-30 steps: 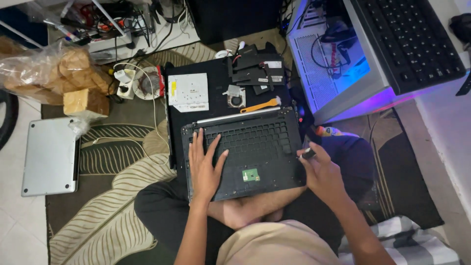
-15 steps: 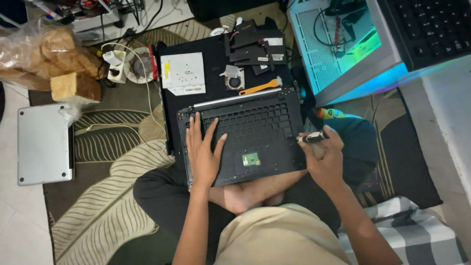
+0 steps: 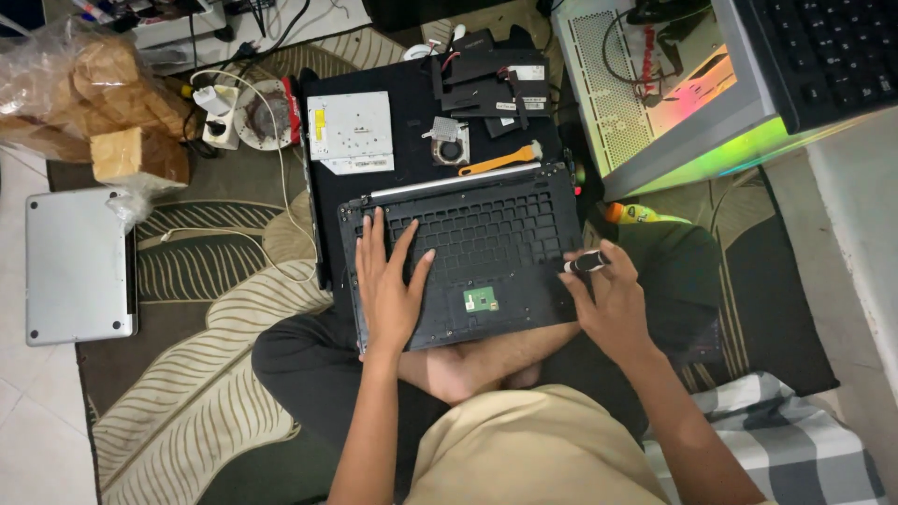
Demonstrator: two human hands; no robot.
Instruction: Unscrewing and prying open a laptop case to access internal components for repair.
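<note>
A black laptop palmrest shell [image 3: 486, 243], with empty key openings and a small green circuit board [image 3: 481, 300], rests on my crossed legs. My left hand [image 3: 388, 285] lies flat on its left part, fingers spread. At the shell's right edge my right hand [image 3: 608, 304] grips a small black tool with a silver tip [image 3: 585, 264]. Beyond the shell lie a silver optical drive [image 3: 348, 129], a small cooling fan [image 3: 449, 145], an orange pry tool [image 3: 500, 161] and several black parts [image 3: 486, 79].
A closed silver laptop [image 3: 77, 264] lies on the floor at left, below a plastic bag of bread [image 3: 79, 89]. A lit desktop computer case [image 3: 673, 84] lies at right with a black keyboard [image 3: 823, 51] on it. Cables and a charger [image 3: 220, 108] sit at the back.
My right hand has lifted the small tool and turned it toward the shell's right edge. The view has shifted slightly; my left hand stays flat on the shell.
</note>
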